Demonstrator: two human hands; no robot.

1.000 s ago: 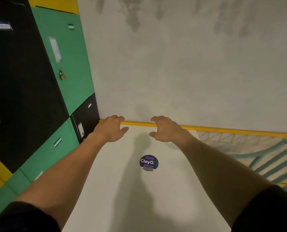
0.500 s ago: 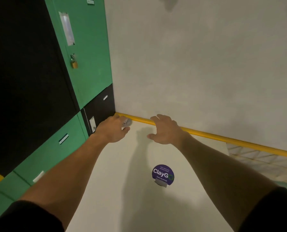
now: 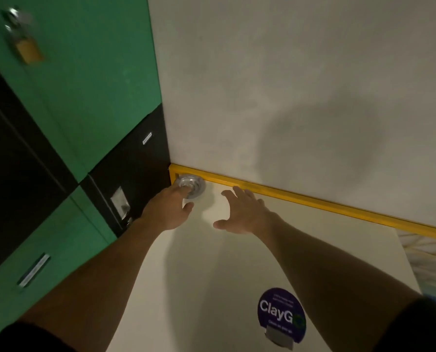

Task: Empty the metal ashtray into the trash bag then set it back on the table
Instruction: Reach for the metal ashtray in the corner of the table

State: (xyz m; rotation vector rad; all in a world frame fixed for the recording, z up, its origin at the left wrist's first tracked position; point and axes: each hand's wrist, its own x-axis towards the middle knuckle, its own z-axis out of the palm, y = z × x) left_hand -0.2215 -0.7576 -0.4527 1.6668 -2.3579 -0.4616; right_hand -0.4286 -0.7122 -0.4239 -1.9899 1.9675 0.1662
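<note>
A small round metal ashtray (image 3: 192, 184) sits in the far left corner of the white table (image 3: 212, 275), against the yellow edge strip. My left hand (image 3: 170, 209) reaches over its near side, fingertips touching the rim, thumb apart below it. My right hand (image 3: 239, 212) hovers just to the right of the ashtray, fingers spread, holding nothing. No trash bag is in view.
Green and black lockers (image 3: 59, 148) stand tight against the table's left side, one with a brass padlock (image 3: 26, 49). A plain wall (image 3: 288, 85) rises behind the yellow strip (image 3: 313, 201). A purple round sticker (image 3: 281, 315) lies on the near table.
The view has tilted down and closer to the corner, bringing the ashtray into sight. Both hands have advanced toward it; the right hand's fingers have spread.
</note>
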